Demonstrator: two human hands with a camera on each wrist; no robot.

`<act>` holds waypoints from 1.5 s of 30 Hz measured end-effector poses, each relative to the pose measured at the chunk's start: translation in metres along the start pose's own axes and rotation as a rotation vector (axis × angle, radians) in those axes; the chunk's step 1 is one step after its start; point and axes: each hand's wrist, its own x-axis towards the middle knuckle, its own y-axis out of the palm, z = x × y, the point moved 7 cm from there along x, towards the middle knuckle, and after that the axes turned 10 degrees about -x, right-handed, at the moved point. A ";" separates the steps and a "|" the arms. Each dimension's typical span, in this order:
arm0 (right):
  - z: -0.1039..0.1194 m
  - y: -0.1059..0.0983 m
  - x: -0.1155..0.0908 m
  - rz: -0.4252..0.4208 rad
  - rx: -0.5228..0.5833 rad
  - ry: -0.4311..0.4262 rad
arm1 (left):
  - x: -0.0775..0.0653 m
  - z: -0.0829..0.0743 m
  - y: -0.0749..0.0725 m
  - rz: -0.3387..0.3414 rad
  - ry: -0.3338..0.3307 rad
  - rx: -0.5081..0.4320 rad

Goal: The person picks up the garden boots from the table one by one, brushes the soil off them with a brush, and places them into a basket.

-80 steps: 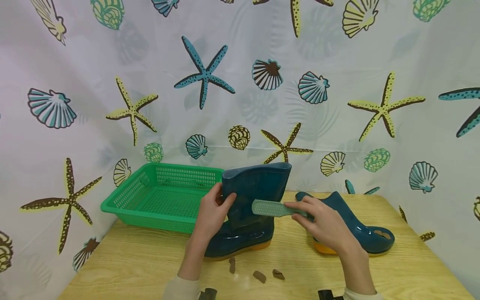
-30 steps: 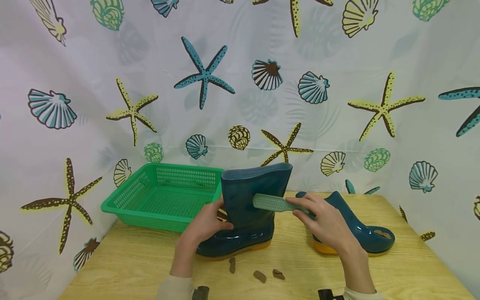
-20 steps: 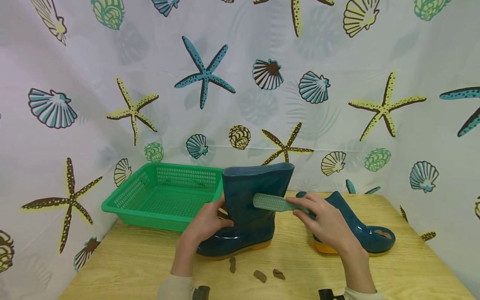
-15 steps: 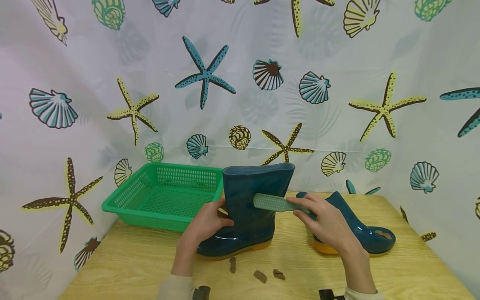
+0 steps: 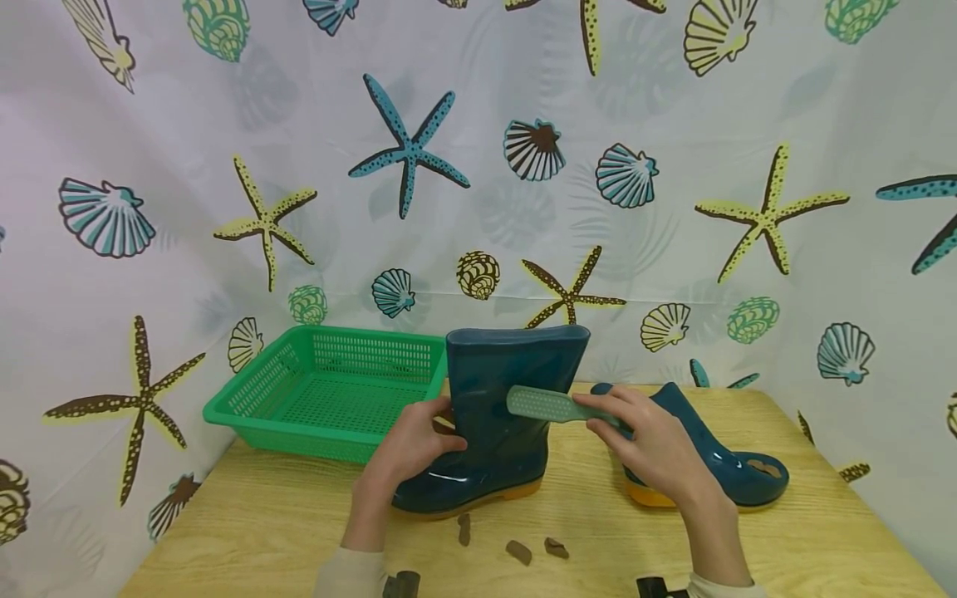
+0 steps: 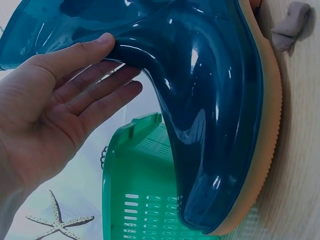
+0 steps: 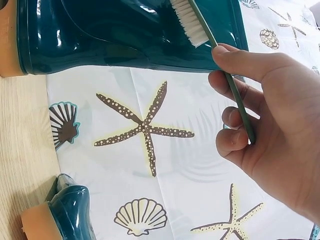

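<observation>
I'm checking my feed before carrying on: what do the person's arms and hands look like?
The left hand and right hand are bare, with no gloves or rings visible. The left sleeve and right sleeve are plain cream. A small black device shows beside the left sleeve, and another black device beside the right.

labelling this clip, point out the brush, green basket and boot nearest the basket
Brush [image 5: 542,404]: head view, back of bristle end
Green basket [image 5: 306,442]: head view, front wall
Boot nearest the basket [image 5: 495,425]: head view, lower shaft
</observation>
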 end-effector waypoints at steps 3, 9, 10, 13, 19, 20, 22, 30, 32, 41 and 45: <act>0.000 -0.001 0.000 -0.006 -0.005 -0.001 | 0.000 -0.001 0.000 -0.016 -0.012 -0.003; 0.000 -0.004 -0.001 -0.030 -0.013 -0.009 | -0.001 -0.004 0.001 -0.037 -0.013 0.007; 0.000 -0.004 -0.001 -0.034 -0.014 -0.012 | -0.002 -0.005 0.001 -0.037 -0.013 0.002; 0.001 -0.005 -0.001 -0.041 -0.015 -0.018 | -0.003 -0.005 0.002 -0.032 -0.029 -0.024; 0.001 -0.007 -0.001 -0.050 -0.020 -0.024 | -0.006 -0.008 0.003 -0.005 -0.058 -0.068; 0.000 -0.007 -0.001 -0.054 -0.020 -0.024 | -0.006 -0.010 0.004 0.000 -0.057 -0.075; 0.000 -0.009 -0.002 -0.064 -0.021 -0.022 | -0.007 -0.013 0.005 0.013 -0.056 -0.090; -0.003 -0.013 -0.002 -0.112 -0.001 -0.034 | -0.010 -0.025 0.009 0.051 -0.056 -0.148; -0.003 -0.014 -0.003 -0.124 0.009 -0.043 | -0.011 -0.027 0.009 0.052 -0.056 -0.153; 0.007 -0.025 -0.002 -0.227 0.133 -0.165 | -0.020 -0.046 -0.004 -0.041 -0.012 -0.175; 0.009 -0.025 -0.002 -0.225 0.143 -0.191 | -0.024 -0.056 -0.010 -0.101 0.001 -0.166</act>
